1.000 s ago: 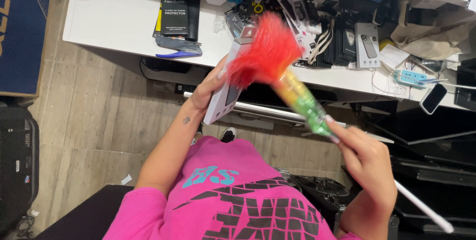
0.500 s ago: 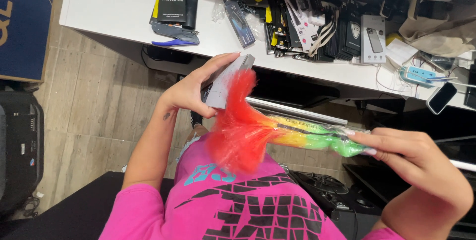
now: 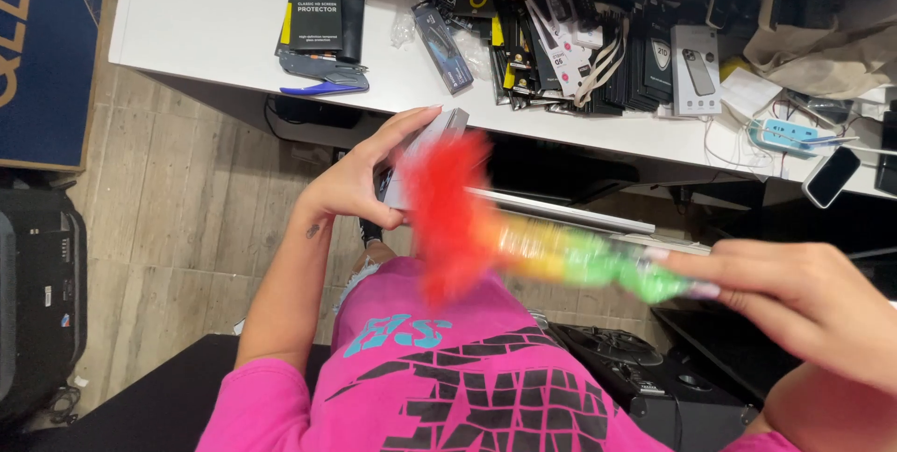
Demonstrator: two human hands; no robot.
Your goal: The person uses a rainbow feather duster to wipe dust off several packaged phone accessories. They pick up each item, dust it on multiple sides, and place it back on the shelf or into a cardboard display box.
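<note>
Rainbow duster (image 3: pixel 523 242) now higher, red tuft against grey box (image 3: pixel 420 158).

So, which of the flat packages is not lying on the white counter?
The grey flat package in the left hand: it is lifted below the counter's edge, behind the rainbow duster. The others lie on top.

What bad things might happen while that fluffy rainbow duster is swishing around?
The left hand grips the flat grey box only by its edges, so a hard swipe of the duster in the right hand might knock it loose. The white counter is crowded with small packages close to its edge, and a wide swing might sweep some off.
</note>
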